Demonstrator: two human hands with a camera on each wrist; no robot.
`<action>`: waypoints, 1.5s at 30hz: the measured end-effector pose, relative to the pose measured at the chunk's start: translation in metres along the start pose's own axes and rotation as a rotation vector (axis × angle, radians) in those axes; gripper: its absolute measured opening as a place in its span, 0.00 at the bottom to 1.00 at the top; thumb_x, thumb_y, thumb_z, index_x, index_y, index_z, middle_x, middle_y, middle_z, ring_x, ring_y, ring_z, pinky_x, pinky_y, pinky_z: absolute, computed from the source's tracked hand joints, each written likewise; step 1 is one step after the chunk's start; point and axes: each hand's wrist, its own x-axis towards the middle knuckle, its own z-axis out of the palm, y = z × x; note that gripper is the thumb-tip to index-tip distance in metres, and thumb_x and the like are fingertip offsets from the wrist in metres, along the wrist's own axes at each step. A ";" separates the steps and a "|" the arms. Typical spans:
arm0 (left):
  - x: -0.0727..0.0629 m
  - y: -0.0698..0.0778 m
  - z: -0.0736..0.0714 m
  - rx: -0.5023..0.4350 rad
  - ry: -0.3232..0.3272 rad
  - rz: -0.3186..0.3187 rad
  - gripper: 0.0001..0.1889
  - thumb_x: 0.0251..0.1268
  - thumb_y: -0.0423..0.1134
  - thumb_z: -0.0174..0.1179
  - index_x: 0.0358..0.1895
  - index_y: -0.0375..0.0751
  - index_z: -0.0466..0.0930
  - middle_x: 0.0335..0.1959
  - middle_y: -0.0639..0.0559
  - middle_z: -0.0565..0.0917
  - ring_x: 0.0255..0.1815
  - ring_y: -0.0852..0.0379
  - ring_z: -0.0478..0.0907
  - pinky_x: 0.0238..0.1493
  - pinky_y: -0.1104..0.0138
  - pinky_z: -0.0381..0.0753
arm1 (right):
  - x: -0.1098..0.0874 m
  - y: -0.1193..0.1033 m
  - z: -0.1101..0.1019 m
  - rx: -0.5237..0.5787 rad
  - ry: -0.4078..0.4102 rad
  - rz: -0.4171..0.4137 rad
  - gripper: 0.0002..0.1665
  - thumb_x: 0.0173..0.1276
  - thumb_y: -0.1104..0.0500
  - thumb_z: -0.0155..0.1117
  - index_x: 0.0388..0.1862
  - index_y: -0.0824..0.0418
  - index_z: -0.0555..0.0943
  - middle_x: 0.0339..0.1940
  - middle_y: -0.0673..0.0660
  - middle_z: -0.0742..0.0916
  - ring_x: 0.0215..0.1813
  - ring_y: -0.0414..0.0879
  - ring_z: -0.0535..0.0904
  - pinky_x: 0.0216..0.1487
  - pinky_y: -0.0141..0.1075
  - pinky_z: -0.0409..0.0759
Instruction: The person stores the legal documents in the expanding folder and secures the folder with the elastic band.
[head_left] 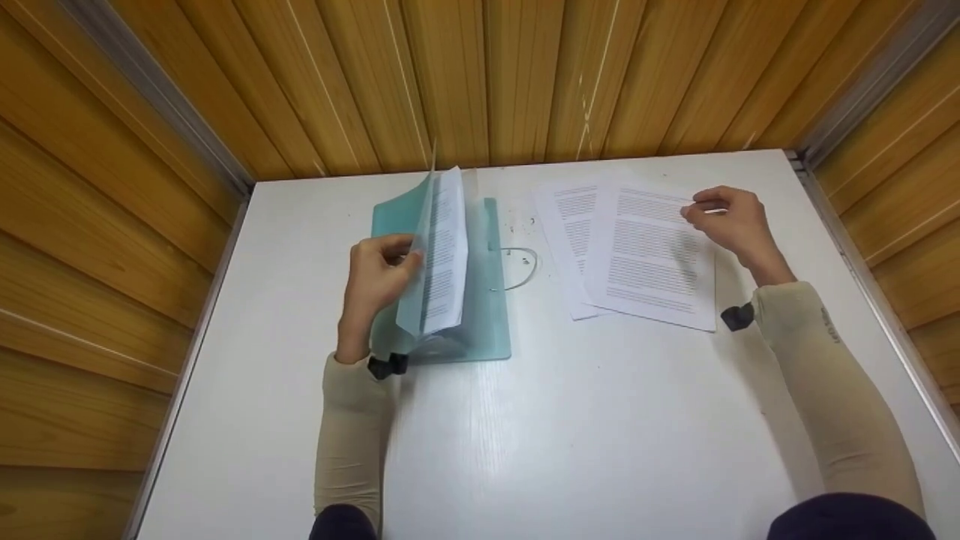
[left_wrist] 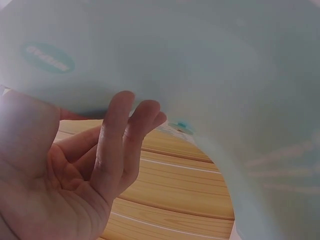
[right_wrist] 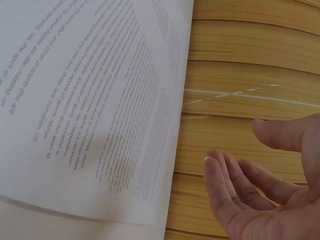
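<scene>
My left hand (head_left: 375, 277) pinches the edge of the translucent cover (head_left: 409, 319) of a teal folder (head_left: 487, 322), holding it tilted up. Behind that cover, a bundle of printed pages (head_left: 448, 255) also stands raised from the folder's base. In the left wrist view the pale cover (left_wrist: 200, 65) fills the upper part, with the thumb partly hidden by it. My right hand (head_left: 739, 225) hovers at the upper right edge of a printed sheet (head_left: 652, 247). The right wrist view shows the right hand's (right_wrist: 270, 210) thumb apart from its bent fingers, nothing between them.
A second printed sheet (head_left: 574, 225) lies partly under the first on the white table (head_left: 585, 420). A thin curved strip (head_left: 535, 264) sticks out from the folder's right side, with small dark bits near it. Wood-look panels (head_left: 517, 82) wall the table's back and sides.
</scene>
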 end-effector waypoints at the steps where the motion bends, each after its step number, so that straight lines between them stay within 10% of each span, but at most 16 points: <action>1: 0.000 0.000 0.000 -0.001 0.001 0.001 0.13 0.69 0.33 0.67 0.52 0.33 0.92 0.46 0.42 0.93 0.40 0.49 0.90 0.42 0.60 0.86 | 0.000 0.003 -0.001 -0.003 0.005 0.006 0.38 0.79 0.40 0.61 0.76 0.64 0.74 0.70 0.69 0.79 0.69 0.63 0.76 0.66 0.51 0.76; 16: -0.001 0.002 -0.001 0.024 0.017 0.004 0.13 0.68 0.33 0.67 0.52 0.32 0.91 0.46 0.40 0.93 0.42 0.47 0.91 0.46 0.54 0.88 | -0.002 0.045 -0.004 -0.010 0.056 0.050 0.36 0.77 0.44 0.65 0.73 0.68 0.75 0.67 0.70 0.82 0.65 0.58 0.77 0.56 0.35 0.72; 34: -0.002 0.002 0.000 0.008 0.003 -0.020 0.14 0.69 0.34 0.67 0.54 0.33 0.91 0.48 0.40 0.93 0.43 0.46 0.91 0.46 0.53 0.89 | -0.005 0.072 0.009 -0.025 0.023 0.131 0.39 0.76 0.52 0.67 0.76 0.73 0.69 0.71 0.74 0.77 0.69 0.67 0.75 0.68 0.52 0.73; 45: 0.000 0.001 0.001 0.017 0.016 0.015 0.14 0.67 0.32 0.66 0.52 0.32 0.91 0.46 0.40 0.93 0.42 0.47 0.92 0.44 0.54 0.89 | -0.003 0.076 0.018 -0.035 0.058 0.090 0.42 0.71 0.53 0.73 0.73 0.79 0.71 0.64 0.73 0.79 0.61 0.59 0.76 0.52 0.35 0.73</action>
